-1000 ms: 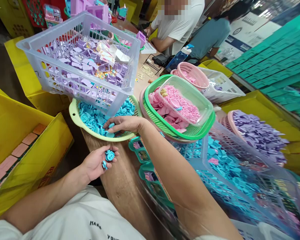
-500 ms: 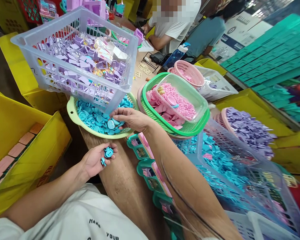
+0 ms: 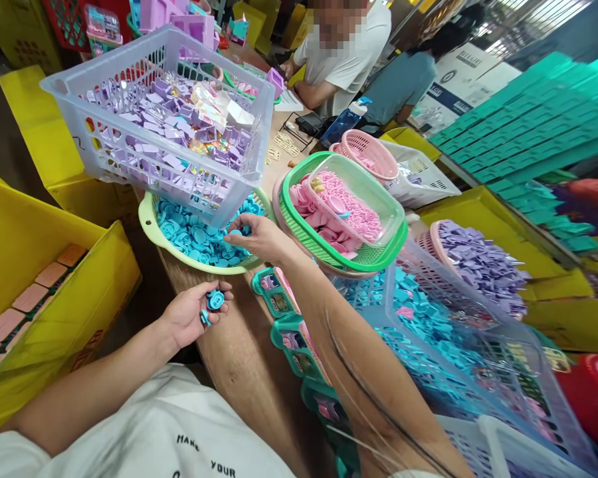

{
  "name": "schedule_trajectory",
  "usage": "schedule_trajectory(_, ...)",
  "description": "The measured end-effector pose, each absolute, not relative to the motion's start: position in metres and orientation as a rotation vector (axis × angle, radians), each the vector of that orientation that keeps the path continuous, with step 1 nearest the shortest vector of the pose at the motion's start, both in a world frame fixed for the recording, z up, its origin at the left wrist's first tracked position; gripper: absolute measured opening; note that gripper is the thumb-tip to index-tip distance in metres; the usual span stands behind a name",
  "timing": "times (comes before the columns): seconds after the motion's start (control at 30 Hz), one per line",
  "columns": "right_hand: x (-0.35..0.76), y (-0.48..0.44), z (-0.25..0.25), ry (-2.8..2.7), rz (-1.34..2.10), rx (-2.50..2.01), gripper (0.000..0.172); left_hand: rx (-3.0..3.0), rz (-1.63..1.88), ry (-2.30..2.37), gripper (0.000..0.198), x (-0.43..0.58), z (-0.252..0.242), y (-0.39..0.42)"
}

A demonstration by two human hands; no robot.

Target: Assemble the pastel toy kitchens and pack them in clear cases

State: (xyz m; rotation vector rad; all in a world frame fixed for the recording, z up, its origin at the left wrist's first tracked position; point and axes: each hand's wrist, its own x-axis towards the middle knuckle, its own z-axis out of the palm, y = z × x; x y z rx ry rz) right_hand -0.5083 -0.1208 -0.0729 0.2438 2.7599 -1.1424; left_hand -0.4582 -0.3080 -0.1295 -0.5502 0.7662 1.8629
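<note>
My left hand [image 3: 192, 313] is cupped palm up near the table's front edge. Its curled fingers hold small blue plastic pieces [image 3: 215, 300], one of them round. Reaching over the pale green basin [image 3: 152, 229], my right hand [image 3: 259, 238] has its thumb and fingers pinched around a round blue plastic piece [image 3: 236, 233]. Below that hand the basin is full of loose blue plastic parts [image 3: 192, 236]. A clear crate [image 3: 154, 169] of purple parts rests over the basin's far side.
Right of my hand, a green basket [image 3: 323, 249] holds pink parts and a clear tub. Teal toy cases [image 3: 294, 342] line up under my right forearm. Crates of blue parts [image 3: 428, 318] stand at right, a yellow box [image 3: 109, 285] at left. Two people sit across the table.
My right hand's fingers have shifted slightly on the pieces in the basin. The left hand stays cupped around its blue pieces. The view has turned a little to the right.
</note>
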Motion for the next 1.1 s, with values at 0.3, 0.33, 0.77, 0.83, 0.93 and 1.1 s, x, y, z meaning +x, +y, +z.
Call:
schedule_trajectory(0.3, -0.502, -0.117, -0.072, 2.95, -0.863, 0.286, 0.017, -0.542, 1.84, 0.778, 0.027, -0.458, -0.131, -0.3)
schedule_trajectory(0.33, -0.502, -0.115, -0.072, 2.954, -0.796, 0.221, 0.015, -0.541, 1.842, 0.779, 0.026, -0.457, -0.133, -0.3)
schedule_trajectory(0.77, -0.532, -0.138, -0.084, 2.545, 0.242, -0.086, 0.036, -0.557, 1.816, 0.785, 0.025, -0.458, -0.141, -0.298)
schedule_trajectory(0.83, -0.532, -0.133, -0.082, 2.567, 0.211, -0.126, 0.029, -0.566, 1.82, 0.79, 0.024, -0.459, -0.14, -0.299)
schedule_trajectory(0.93, -0.526, -0.118, -0.072, 2.688, 0.032, -0.168, 0.022, -0.58, 1.819, 0.793, 0.025, -0.46, -0.139, -0.299)
schedule_trajectory(1.1, -0.491, -0.093, -0.047, 2.7, -1.001, -0.104, 0.036, -0.523, 1.808, 0.782, 0.024, -0.46, -0.135, -0.296)
